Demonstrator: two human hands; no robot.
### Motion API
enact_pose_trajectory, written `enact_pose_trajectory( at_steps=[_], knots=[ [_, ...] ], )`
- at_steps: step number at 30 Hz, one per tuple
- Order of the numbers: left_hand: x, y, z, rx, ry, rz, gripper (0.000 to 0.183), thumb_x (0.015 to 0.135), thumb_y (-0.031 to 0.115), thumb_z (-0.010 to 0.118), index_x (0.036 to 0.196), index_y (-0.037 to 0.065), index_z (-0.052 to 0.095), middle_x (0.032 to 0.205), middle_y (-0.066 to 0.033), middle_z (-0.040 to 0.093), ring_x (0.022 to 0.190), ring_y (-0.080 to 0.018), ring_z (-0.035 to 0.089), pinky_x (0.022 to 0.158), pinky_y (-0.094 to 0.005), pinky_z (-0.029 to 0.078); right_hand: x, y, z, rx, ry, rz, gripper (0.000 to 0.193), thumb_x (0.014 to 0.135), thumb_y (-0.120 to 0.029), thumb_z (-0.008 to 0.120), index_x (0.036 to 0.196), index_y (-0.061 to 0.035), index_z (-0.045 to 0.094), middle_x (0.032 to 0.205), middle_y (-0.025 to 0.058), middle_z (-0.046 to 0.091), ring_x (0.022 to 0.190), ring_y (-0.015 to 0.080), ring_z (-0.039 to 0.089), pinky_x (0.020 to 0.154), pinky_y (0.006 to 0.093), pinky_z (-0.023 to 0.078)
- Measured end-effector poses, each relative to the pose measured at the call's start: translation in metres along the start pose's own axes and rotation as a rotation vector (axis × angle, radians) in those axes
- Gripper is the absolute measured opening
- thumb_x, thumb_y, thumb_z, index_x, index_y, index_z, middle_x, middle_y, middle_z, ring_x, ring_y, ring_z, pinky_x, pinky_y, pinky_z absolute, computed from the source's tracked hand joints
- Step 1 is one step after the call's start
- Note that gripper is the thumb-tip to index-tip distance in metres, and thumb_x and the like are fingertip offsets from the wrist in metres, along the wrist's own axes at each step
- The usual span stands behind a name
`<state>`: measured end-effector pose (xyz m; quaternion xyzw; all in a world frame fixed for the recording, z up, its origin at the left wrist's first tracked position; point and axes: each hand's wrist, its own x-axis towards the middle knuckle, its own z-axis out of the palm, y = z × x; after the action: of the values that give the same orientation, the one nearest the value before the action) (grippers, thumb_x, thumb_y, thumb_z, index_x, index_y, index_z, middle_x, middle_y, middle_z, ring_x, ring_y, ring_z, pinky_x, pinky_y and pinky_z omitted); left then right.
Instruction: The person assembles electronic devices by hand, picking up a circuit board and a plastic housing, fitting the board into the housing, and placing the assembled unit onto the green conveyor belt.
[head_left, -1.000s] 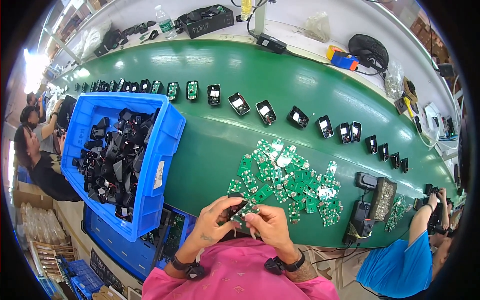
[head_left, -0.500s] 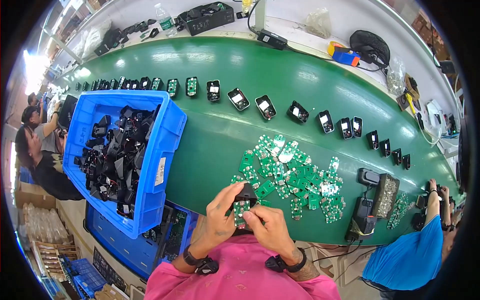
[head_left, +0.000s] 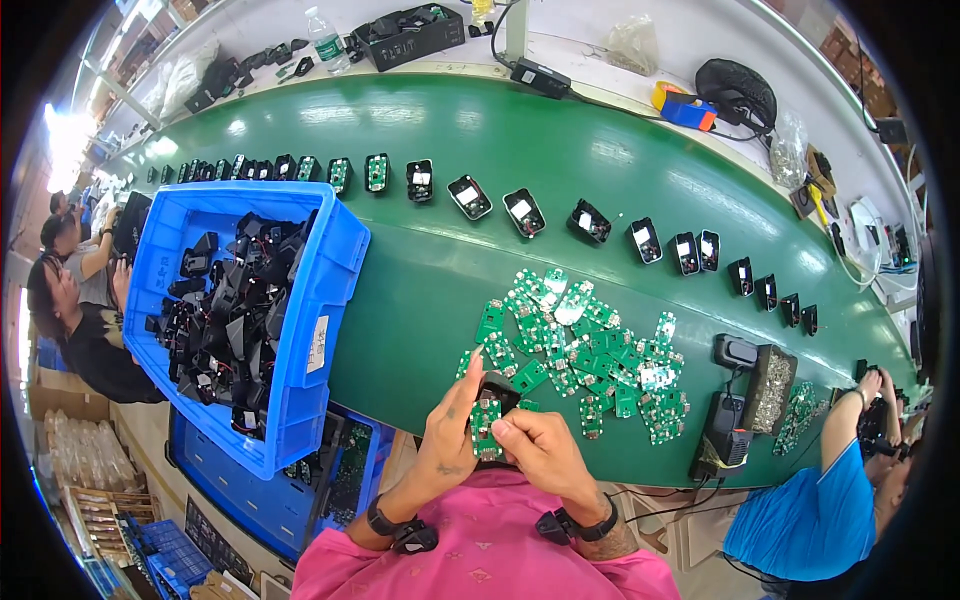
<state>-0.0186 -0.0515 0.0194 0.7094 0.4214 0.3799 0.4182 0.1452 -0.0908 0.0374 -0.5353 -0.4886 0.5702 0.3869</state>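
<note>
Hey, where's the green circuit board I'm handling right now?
Low centre in the head view: the green circuit board is between your left hand and right hand, by the black casing.

Both hands meet close together at the near edge of the bench (head_left: 410, 340), in front of the torso. The left hand (head_left: 448, 437) is turned on its side, its index finger stretched straight toward the far side of the bench. The right hand (head_left: 545, 447) has its thumb laid inward toward the left hand, its other fingers curled and partly hidden. The left wrist (head_left: 386, 517) and right wrist (head_left: 596, 522) lie short of the bench edge, both forearms slanting inward toward it, with elbows spread wider than the hands.
</note>
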Motion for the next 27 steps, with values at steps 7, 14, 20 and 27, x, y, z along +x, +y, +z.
enact_pose_trajectory(
  at_steps=[7, 14, 20, 27],
  knots=[
    [-0.001, -0.004, -0.001, 0.173, 0.029, 0.065, 0.06, 0.084, -0.008, 0.048, 0.143, -0.003, 0.044, 0.128, -0.0215, 0.062, 0.115, -0.0358, 0.063, 0.098, -0.0385, 0.048, 0.002, 0.007, 0.014, -0.023, 0.265, -0.07, 0.025, 0.098, -0.017, 0.059, 0.082, 0.0022, 0.063, 0.058, 0.0069, 0.053, 0.051, 0.0115, 0.046, 0.048, 0.0314, 0.036],
    [-0.003, 0.001, 0.005, 0.116, 0.077, -0.017, 0.063, 0.089, -0.007, 0.045, 0.15, -0.002, 0.033, 0.14, -0.0264, 0.05, 0.126, -0.0426, 0.052, 0.106, -0.0434, 0.041, 0.004, 0.01, 0.024, 0.018, 0.234, 0.006, 0.03, 0.098, -0.018, 0.059, 0.077, 0.0025, 0.061, 0.057, 0.0061, 0.053, 0.052, 0.0091, 0.045, 0.048, 0.0314, 0.036],
    [-0.003, 0.003, 0.004, -0.002, -0.022, -0.006, 0.061, 0.092, -0.006, 0.041, 0.152, -0.002, 0.029, 0.145, -0.0275, 0.044, 0.132, -0.0425, 0.047, 0.11, -0.0437, 0.037, 0.006, 0.01, 0.025, 0.116, 0.307, 0.028, 0.034, 0.099, -0.02, 0.057, 0.072, 0.0015, 0.057, 0.057, 0.0047, 0.054, 0.052, 0.009, 0.047, 0.047, 0.0312, 0.037],
    [-0.006, -0.003, 0.001, 0.053, 0.0, 0.004, 0.059, 0.095, -0.003, 0.041, 0.152, -0.003, 0.027, 0.144, -0.0277, 0.045, 0.131, -0.0428, 0.048, 0.109, -0.0435, 0.038, 0.006, 0.012, 0.025, 0.097, 0.264, -0.008, 0.032, 0.1, -0.019, 0.056, 0.075, 0.0015, 0.059, 0.058, 0.0038, 0.054, 0.052, 0.0087, 0.046, 0.048, 0.0304, 0.037]
  ],
)
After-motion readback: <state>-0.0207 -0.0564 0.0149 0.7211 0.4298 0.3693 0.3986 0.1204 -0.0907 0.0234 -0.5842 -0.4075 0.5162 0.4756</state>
